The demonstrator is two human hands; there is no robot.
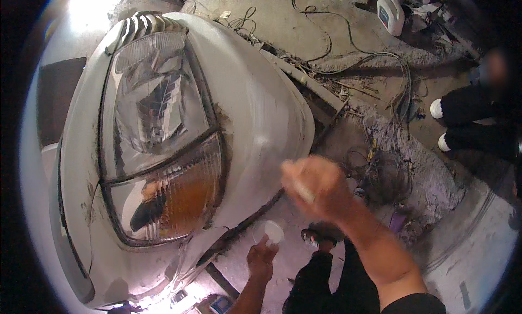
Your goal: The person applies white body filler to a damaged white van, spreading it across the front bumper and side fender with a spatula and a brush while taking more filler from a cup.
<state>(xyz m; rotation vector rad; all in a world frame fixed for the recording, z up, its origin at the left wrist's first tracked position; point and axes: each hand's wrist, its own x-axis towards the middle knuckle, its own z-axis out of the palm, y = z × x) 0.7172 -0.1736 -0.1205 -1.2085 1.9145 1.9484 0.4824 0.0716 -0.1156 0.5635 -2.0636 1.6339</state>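
Note:
A pale vehicle front [255, 91] fills the left side, with a clear headlight [155, 104] above an orange-and-clear turn signal lens [187, 191]. Close to the curved fender's lower right edge is my right hand [318, 186], its fingers curled and smeared by motion. Something pale shows along the fingers, too blurred to name; whether the hand touches the panel I cannot tell. Lower down, my left hand [261, 257] grips a round whitish dish [269, 232] by its near edge, just off the vehicle's bottom edge.
Another person's dark-clothed legs [473, 115] and white shoes are at the right. Cables [405, 74] run across the dusty ground, with a tangle [380, 172] beyond my right forearm. A white jug [390, 13] stands at the far right. Bright light glares at lower left.

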